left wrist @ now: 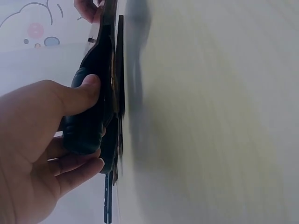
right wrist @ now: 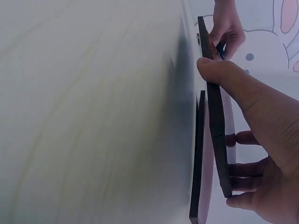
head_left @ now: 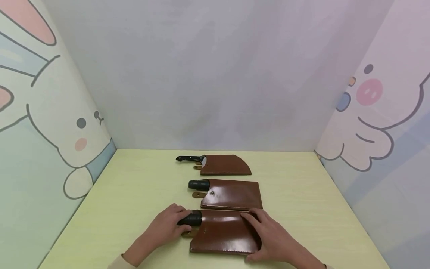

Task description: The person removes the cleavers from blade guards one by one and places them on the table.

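Observation:
Nearest me is a cleaver in a brown leather sheath (head_left: 225,231), its black handle (head_left: 194,219) pointing left. My left hand (head_left: 166,227) holds that handle; the left wrist view shows the thumb on one side of the grip (left wrist: 81,133) and fingers curled on the other. At the sheath's right end, my right hand (head_left: 273,239) grips it with the thumb on the near edge and fingers spread over the face and far side. In the right wrist view, a gap shows between the sheath edge (right wrist: 216,116) and the tabletop. The blade is hidden inside.
Behind it lies a second sheathed cleaver (head_left: 235,194) with a black handle and loose strap. Farther back is a third sheathed knife (head_left: 226,165) with a riveted handle. All stand in a column on the pale yellow table (head_left: 134,179), enclosed by cartoon-printed side walls.

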The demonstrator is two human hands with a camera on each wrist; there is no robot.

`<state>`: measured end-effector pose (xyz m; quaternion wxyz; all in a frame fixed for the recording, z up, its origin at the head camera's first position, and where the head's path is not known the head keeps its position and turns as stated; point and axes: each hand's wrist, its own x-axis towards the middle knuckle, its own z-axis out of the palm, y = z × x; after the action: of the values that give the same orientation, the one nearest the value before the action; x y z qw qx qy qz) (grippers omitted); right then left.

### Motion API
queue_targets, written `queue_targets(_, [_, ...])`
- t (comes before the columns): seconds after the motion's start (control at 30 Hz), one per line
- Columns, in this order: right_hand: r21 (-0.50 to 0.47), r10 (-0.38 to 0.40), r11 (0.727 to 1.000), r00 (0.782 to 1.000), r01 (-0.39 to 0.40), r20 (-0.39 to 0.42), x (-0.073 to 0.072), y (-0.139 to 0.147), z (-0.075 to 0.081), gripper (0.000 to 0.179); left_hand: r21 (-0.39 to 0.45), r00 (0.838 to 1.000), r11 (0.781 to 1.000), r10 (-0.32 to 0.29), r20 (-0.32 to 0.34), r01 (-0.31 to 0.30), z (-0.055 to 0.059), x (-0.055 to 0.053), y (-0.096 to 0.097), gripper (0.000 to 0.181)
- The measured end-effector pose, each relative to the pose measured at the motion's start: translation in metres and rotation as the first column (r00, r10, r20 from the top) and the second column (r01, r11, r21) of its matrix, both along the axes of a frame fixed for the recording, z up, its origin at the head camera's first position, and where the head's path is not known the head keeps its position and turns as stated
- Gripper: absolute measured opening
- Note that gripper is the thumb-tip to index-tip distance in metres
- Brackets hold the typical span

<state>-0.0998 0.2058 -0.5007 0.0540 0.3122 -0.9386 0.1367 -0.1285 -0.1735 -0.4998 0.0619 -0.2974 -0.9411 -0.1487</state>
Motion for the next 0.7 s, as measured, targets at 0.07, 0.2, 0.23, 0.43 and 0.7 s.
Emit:
queue_targets(0.07, [0.011,0.004,1.0,1.0,-0.004,-0.009,0.0,-0.001,0.003,0.119,0.002,1.0,1.0,0.003,-0.013,-0.003,0.002,0.0,0.0,0.042])
queue_targets(0.2, [0.044,0.022,0.999,0.999,-0.02,-0.038,-0.002,-0.002,0.007,0.122,0.017,0.999,1.0,0.006,-0.036,-0.006,0.007,0.001,-0.001,0.043])
queue_targets(0.23, [0.051,0.028,0.998,0.998,-0.025,-0.052,-0.003,-0.002,0.009,0.122,0.019,0.999,1.0,0.009,-0.037,-0.009,0.008,0.001,-0.002,0.043])
queue_targets(0.43, [0.041,0.053,0.998,0.991,-0.049,-0.121,-0.006,-0.001,0.016,0.119,0.051,0.999,0.998,0.026,-0.028,-0.025,0.015,0.004,-0.004,0.044])
queue_targets(0.7, [0.023,0.052,0.998,0.995,-0.05,-0.081,-0.006,0.003,0.022,0.117,0.101,0.999,0.994,0.038,0.005,-0.039,0.024,0.006,-0.006,0.039])
